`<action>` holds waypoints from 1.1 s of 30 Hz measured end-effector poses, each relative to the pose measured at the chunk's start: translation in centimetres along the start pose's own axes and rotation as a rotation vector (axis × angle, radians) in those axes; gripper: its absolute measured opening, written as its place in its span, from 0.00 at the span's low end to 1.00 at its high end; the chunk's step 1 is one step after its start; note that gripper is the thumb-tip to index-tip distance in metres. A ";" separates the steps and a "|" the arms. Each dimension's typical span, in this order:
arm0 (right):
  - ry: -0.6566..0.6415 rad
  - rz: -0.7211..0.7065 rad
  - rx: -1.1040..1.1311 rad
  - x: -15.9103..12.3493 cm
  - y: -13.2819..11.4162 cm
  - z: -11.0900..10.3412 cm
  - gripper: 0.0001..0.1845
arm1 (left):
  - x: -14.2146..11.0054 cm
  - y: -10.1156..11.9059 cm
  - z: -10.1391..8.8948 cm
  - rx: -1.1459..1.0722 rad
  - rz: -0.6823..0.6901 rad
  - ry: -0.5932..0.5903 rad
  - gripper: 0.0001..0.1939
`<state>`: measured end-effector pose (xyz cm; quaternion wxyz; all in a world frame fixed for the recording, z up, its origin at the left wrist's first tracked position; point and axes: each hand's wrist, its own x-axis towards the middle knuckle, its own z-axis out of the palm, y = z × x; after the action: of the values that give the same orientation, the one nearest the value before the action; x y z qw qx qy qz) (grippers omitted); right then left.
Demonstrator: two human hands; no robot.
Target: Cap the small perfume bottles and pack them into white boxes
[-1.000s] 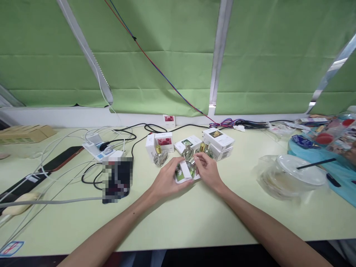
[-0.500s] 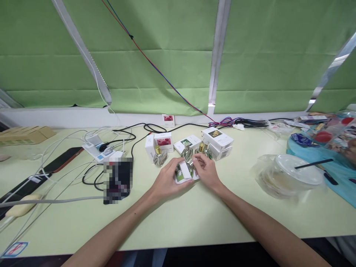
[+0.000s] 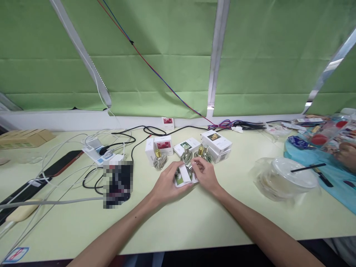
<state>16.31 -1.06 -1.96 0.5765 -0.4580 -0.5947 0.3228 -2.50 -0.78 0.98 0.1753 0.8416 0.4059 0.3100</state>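
Observation:
A small white box with a green picture is tilted in my left hand, whose fingers are wrapped around it. Its end is open, with the flaps standing out. At that opening my right hand pinches a glass perfume bottle with a silvery cap; how deep the bottle sits in the box is partly hidden by my fingers. Just behind are a silver-capped bottle and a gold-capped bottle, close to another silver-capped one. A further gold-capped bottle stands left of my left hand.
White boxes with red pictures, a flat white box and stacked boxes lie behind. Cables and a power strip spread leftward. To the right are a lidded bowl in plastic and another person's hand.
The whole view has shifted slightly. My hands keep their hold on the box and the bottle, with hardly any movement. At the far right, the other person's hand shows further into view.

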 end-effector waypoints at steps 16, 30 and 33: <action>-0.012 -0.015 -0.073 -0.1 -0.2 0.0 0.15 | 0.0 0.0 -0.2 -0.015 0.009 -0.013 0.31; -0.026 -0.062 -0.129 0.0 -0.6 -0.1 0.14 | 0.1 0.0 -0.1 -0.019 -0.015 -0.024 0.31; -0.025 -0.067 -0.140 0.1 -0.8 0.0 0.13 | 0.1 0.0 -0.2 -0.031 -0.011 -0.015 0.30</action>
<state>16.23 -1.30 -1.22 0.5461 -0.4727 -0.6381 0.2668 -2.53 -0.70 1.15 0.1930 0.8389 0.4046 0.3088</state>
